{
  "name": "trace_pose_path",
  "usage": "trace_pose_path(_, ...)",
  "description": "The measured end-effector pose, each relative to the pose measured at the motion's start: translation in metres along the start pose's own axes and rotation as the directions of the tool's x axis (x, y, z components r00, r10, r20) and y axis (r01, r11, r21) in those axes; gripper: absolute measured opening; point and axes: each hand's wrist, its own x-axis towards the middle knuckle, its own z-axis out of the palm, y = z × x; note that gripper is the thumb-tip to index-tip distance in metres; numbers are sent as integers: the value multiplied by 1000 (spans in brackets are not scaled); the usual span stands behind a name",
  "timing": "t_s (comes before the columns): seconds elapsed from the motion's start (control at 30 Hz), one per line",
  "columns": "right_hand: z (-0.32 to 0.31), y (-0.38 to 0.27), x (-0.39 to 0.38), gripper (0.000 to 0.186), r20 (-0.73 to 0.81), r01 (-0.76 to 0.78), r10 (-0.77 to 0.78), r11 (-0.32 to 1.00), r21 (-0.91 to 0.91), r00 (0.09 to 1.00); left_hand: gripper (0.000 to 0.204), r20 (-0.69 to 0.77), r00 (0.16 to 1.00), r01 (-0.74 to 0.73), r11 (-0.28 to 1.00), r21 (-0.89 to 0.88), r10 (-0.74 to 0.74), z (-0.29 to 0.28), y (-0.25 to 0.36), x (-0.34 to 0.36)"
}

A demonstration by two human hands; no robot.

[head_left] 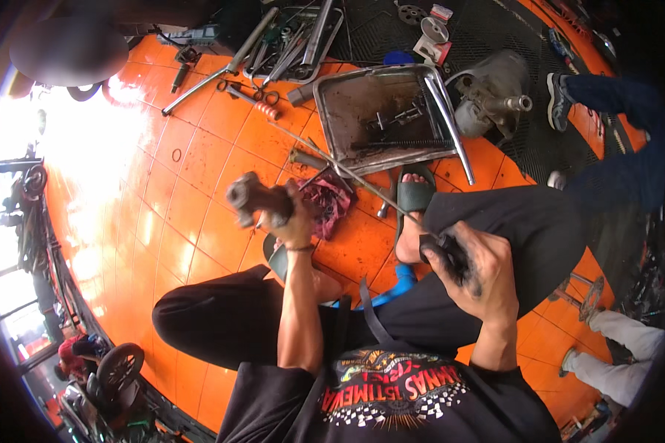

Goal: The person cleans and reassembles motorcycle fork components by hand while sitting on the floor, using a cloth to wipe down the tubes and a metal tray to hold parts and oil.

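Hands (471, 266) on rod (347, 171), up-left.

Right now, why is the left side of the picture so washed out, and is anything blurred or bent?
In the head view, daylight glare on the orange tiled floor whitens the upper left; the dark metal part in the left hand is smeared by motion blur, while the right hand and the metal tray look sharper; the fisheye lens curves the tile lines, and the corners go black.

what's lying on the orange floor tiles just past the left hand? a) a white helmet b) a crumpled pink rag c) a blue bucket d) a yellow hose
b: a crumpled pink rag lies on the orange floor tiles right beyond the left hand, which holds a dark metal part.
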Motion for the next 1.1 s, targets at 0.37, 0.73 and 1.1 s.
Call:
trace_pose_path(0.37,2,11,-12,28,34,-98,100,993,-62,994,20,-76,959,-279,954,-105,272,2,14,-22)
trace_pose_path(0.73,-1,10,-17,23,48,-56,57,998,-17,997,18,-96,967,-251,956,-155,238,3,87,-17)
trace_pose_path(1.1,0,-5,-8,22,27,-15,15,1000,-21,1000,35,101,994,13,982,187,-32,-27,-98,-30)
